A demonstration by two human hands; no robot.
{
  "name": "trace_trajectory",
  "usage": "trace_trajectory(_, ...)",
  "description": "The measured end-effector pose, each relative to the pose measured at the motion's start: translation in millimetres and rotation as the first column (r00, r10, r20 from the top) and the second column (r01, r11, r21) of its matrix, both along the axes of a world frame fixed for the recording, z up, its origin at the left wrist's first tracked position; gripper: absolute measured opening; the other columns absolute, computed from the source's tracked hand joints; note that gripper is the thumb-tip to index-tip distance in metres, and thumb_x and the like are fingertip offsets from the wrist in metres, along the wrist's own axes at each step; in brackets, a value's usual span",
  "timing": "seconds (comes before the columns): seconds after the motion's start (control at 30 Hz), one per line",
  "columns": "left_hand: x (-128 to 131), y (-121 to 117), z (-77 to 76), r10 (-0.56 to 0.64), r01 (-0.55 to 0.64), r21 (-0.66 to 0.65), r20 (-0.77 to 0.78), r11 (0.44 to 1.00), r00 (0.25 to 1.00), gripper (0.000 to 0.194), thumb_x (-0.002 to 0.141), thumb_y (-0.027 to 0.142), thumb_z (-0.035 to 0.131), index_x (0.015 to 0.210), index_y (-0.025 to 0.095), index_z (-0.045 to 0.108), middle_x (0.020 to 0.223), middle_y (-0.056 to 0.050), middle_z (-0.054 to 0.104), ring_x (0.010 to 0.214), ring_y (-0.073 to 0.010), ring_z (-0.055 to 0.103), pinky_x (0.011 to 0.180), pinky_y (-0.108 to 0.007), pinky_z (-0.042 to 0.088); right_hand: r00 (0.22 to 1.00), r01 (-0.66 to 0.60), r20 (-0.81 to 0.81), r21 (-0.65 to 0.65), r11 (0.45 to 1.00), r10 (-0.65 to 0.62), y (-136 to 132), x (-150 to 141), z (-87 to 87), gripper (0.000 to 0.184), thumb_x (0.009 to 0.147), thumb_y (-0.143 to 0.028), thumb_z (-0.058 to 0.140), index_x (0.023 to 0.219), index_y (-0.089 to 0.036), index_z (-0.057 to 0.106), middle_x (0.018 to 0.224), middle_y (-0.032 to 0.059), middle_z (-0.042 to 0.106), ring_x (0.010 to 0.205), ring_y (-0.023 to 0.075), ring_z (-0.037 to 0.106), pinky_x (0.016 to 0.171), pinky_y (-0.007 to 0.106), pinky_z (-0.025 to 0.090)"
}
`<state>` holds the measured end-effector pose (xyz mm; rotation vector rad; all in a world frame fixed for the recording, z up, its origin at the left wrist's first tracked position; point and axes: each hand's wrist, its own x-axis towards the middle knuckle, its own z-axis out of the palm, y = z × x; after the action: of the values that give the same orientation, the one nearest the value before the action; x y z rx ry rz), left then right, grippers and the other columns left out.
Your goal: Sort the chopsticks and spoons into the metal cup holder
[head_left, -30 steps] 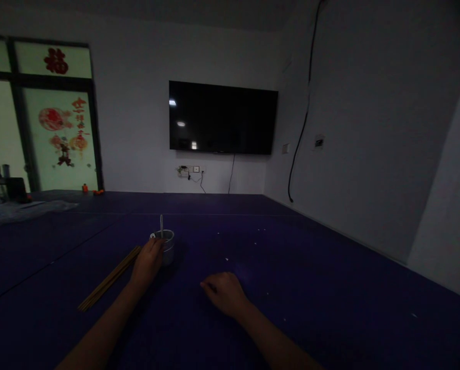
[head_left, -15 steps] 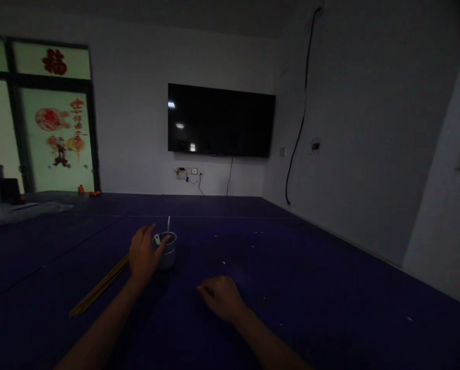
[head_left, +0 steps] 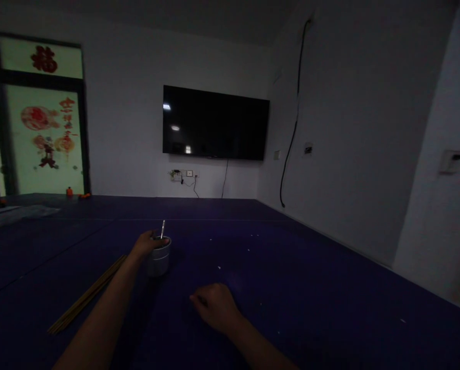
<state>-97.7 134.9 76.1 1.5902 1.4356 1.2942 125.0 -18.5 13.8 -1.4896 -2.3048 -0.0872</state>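
Observation:
A grey cup [head_left: 158, 262] stands upright on the purple tabletop. A thin metal handle [head_left: 163, 228] sticks up out of its mouth; what lies deeper inside is hidden. My left hand [head_left: 146, 244] is closed on the cup's left rim, thumb across the top, with the other fingers mostly out of sight behind it. A bundle of thin brown sticks [head_left: 87, 295] lies to the left of my left forearm. My right hand [head_left: 214, 304] rests low over the table, right of the cup, its fingers curled and fingertips together. Whether it holds anything small cannot be seen.
Small white scraps [head_left: 219, 267] are scattered across the purple table [head_left: 314, 288]. Clear plastic sheeting [head_left: 25, 215] and a small orange object [head_left: 69, 191] lie toward the far left. A wall television [head_left: 214, 123] hangs beyond the table; a black cable [head_left: 297, 108] runs down the right wall.
My left hand has gone from beside the cup to over its rim, and its fingers have closed. My right hand stays curled. The whole view has shifted slightly.

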Motion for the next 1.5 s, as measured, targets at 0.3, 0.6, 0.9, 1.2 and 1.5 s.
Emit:
trace_trajectory(0.3,4,-1,3.9,-0.091,0.104,-0.026,0.305,0.994,0.948,0.062,0.048,0.014,0.080,0.106,0.015,0.055,0.096,-0.010,0.069,0.077,-0.0192,0.067,0.063,-0.026,0.053,1.000,0.011,-0.006,-0.009,1.000,-0.011,-2,1,0.5,0.031,0.089,-0.035,0.042,0.076,-0.020,0.066,0.074,0.0013,0.070,0.066,0.0128,0.063,0.056,0.021,0.033)
trace_trajectory(0.6,5,5,-0.8,0.020,-0.029,0.059,0.138,0.998,0.990,0.045,0.044,0.025,0.080,0.084,0.014,0.062,0.068,-0.002,0.067,0.067,-0.0196,0.065,0.060,-0.027,0.051,0.999,-0.015,-0.029,-0.019,1.000,0.014,-3,1,0.4,0.030,0.089,-0.033,0.042,0.080,-0.022,0.068,0.079,0.0010,0.071,0.071,0.0132,0.064,0.058,0.021,0.034)
trace_trajectory(0.9,5,7,-0.5,0.015,-0.019,0.068,0.066,0.997,0.998,0.025,0.051,0.025,0.072,0.071,0.015,0.060,0.063,-0.002,0.065,0.064,-0.0181,0.064,0.059,-0.026,0.048,1.000,-0.011,-0.004,-0.012,1.000,0.011,-2,0,0.8,0.031,0.089,-0.034,0.042,0.077,-0.021,0.067,0.077,0.0012,0.070,0.068,0.0132,0.064,0.055,0.021,0.033)
trace_trajectory(1.2,4,7,0.4,0.024,-0.021,0.079,-0.046,0.997,0.999,0.018,0.055,0.027,0.068,0.066,0.015,0.063,0.061,-0.003,0.066,0.065,-0.0191,0.063,0.058,-0.026,0.046,1.000,-0.011,-0.009,-0.018,1.000,0.011,-2,-1,1.7,0.031,0.089,-0.034,0.042,0.077,-0.021,0.067,0.077,0.0010,0.070,0.068,0.0131,0.063,0.056,0.021,0.034)
trace_trajectory(1.5,3,8,2.5,0.048,-0.039,0.077,-0.118,0.996,0.992,0.009,0.059,0.026,0.060,0.061,0.017,0.059,0.054,0.000,0.061,0.058,-0.0158,0.059,0.054,-0.023,0.042,1.000,-0.009,0.002,-0.011,1.000,0.009,-2,0,1.6,0.033,0.090,-0.035,0.041,0.077,-0.021,0.068,0.075,0.0022,0.070,0.068,0.0140,0.063,0.056,0.021,0.034)
